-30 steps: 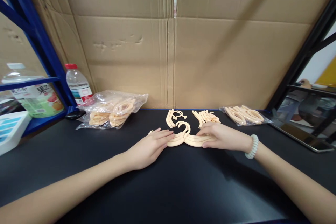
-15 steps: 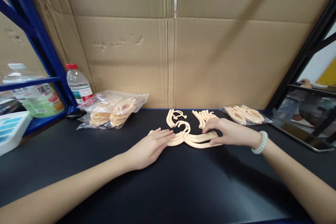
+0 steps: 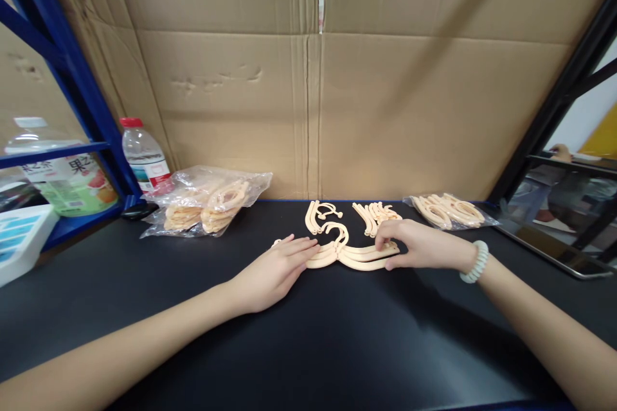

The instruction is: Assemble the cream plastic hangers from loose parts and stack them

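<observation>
Some light tan hangers (image 3: 361,265) lie flat in front of me on the black table (image 3: 308,347), close together, with their curly hooks pointing away from me. My left hand (image 3: 277,273) lies on top of their left side, with its fingers out straight and not wrapped around anything. My right hand (image 3: 424,244) is bent over their right ends, thumb on the near side and fingers on the far side. I cannot tell if it is squeezing them. A pale curly band (image 3: 475,262) is on my right wrist. Behind the hangers are two small bunches of tan pieces, a left bunch (image 3: 314,218) and a right bunch (image 3: 370,218). Farther left sits a puffy clear bag (image 3: 207,202) of tan things, and farther right a flatter bag (image 3: 446,210). A red-capped bottle (image 3: 149,160) stands by the puffy one. Brown cardboard (image 3: 434,90) makes a wall at the back.
</observation>
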{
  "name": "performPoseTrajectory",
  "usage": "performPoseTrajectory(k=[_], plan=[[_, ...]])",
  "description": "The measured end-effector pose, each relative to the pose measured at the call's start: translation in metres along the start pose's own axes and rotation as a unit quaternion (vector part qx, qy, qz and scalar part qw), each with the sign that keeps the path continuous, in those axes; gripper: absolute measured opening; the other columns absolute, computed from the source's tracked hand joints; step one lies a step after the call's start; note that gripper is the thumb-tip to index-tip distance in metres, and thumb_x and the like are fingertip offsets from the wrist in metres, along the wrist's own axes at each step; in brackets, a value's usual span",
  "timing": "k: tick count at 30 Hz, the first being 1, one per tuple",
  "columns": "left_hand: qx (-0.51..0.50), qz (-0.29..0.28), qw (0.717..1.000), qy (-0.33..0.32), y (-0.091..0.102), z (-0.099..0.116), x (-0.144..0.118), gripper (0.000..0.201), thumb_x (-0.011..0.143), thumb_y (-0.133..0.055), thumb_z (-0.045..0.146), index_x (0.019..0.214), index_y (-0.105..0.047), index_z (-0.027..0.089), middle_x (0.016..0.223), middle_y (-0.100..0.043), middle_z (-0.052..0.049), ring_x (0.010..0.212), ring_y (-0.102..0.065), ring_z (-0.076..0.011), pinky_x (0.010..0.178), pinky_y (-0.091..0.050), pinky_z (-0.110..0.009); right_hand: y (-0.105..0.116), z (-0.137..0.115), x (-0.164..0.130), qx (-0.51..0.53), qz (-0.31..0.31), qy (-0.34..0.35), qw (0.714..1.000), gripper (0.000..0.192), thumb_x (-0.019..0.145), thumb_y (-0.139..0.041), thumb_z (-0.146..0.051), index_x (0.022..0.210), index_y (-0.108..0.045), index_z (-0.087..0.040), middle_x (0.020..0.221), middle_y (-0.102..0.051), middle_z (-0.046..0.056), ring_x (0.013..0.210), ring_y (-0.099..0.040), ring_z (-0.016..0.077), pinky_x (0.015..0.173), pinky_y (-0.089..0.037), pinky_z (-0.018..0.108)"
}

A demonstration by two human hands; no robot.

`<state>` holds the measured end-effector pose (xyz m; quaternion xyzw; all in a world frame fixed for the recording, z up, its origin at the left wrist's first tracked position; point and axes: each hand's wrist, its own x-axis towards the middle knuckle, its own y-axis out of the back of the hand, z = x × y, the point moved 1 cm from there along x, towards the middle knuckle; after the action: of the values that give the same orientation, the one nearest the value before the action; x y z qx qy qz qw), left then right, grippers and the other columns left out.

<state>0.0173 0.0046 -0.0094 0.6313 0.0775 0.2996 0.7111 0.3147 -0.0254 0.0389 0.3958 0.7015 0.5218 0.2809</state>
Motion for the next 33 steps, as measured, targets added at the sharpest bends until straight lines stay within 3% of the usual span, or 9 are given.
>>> performPoseTrajectory(k=[6, 25, 33], plan=[[0.020, 0.010, 1.000, 0.020, 0.0020, 0.0010, -0.0013, 0.041, 0.096, -0.033, 0.018, 0.134, -0.047, 0.024, 0.139, -0.051, -0.006, 0.130, -0.044, -0.0223, 0.113, -0.022, -0.054, 0.0006, 0.0010, 0.0002, 0.005, 0.011, -0.001, 1.000, 0.009, 0.077, -0.063, -0.023, 0.085, -0.063, -0.018, 0.090, -0.064, 0.006, 0.081, -0.056, 0.0193, 0.073, -0.044, 0.032], [0.027, 0.064, 0.997, 0.040, 0.0043, 0.0023, -0.0030, 0.037, 0.089, -0.045, 0.018, 0.125, -0.051, 0.022, 0.127, -0.061, -0.008, 0.121, -0.053, -0.0228, 0.110, -0.028, -0.051, -0.0018, 0.0037, 0.0007, -0.014, 0.018, 0.003, 1.000, 0.017, 0.073, -0.062, -0.016, 0.090, -0.062, -0.017, 0.093, -0.063, 0.006, 0.085, -0.057, 0.0197, 0.076, -0.044, 0.032], [-0.007, 0.112, 0.992, 0.059, 0.0037, 0.0029, -0.0047, 0.054, 0.085, -0.051, 0.018, 0.135, -0.032, 0.022, 0.121, -0.063, -0.009, 0.118, -0.055, -0.0233, 0.109, -0.030, -0.050, -0.0024, 0.0083, -0.0004, -0.003, 0.021, 0.011, 1.000, 0.022, 0.071, -0.067, -0.019, 0.092, -0.061, -0.018, 0.096, -0.062, 0.006, 0.089, -0.056, 0.0212, 0.080, -0.044, 0.034]])
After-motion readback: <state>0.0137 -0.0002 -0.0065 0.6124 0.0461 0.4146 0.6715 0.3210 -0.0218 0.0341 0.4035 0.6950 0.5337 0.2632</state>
